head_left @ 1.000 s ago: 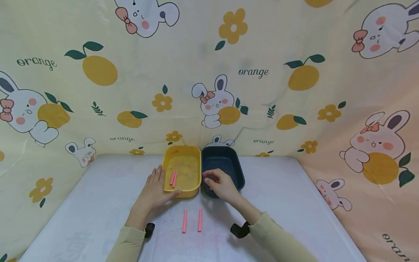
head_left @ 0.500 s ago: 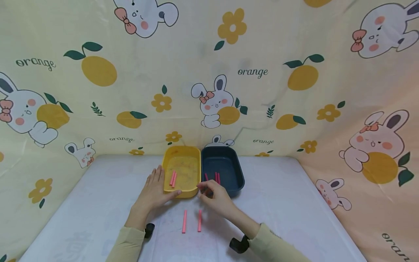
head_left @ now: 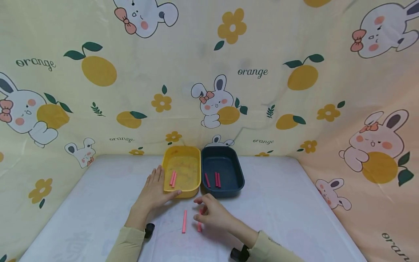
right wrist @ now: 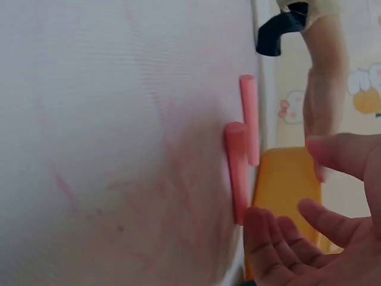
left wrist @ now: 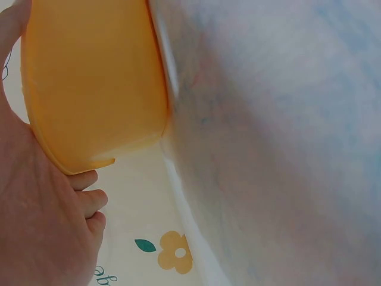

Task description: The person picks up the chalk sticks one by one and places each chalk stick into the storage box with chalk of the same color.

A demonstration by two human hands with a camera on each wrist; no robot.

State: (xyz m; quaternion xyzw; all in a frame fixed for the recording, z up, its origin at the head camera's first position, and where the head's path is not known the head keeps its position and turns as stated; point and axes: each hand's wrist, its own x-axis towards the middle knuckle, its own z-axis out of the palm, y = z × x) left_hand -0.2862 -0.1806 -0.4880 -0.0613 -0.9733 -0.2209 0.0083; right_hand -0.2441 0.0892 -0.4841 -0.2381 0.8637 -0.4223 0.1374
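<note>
My left hand [head_left: 153, 191] lies along the left front corner of a yellow plastic bin [head_left: 187, 194], fingers extended and thumb across the front rim. Below the bins, my right hand [head_left: 214, 214] hovers with parted fingers over the right one of two pink chalk sticks [head_left: 199, 227], partly covering it. Nothing is between its fingers in the right wrist view, where the nearer chalk stick [right wrist: 237, 179] lies just past the fingertips. The left chalk stick [head_left: 184, 222] lies parallel, a short gap away.
Beside the yellow bin, a dark blue bin [head_left: 241, 174] touches it on the right. Two pink sticks [head_left: 173, 179] lie in the yellow bin and three darker-looking pink sticks [head_left: 217, 179] in the blue one. A patterned curtain [head_left: 209, 65] rises behind the white table [head_left: 278, 211].
My right hand has come out of the blue bin and moved toward me, over the right chalk stick; three sticks now show in that bin. My left hand has stayed put.
</note>
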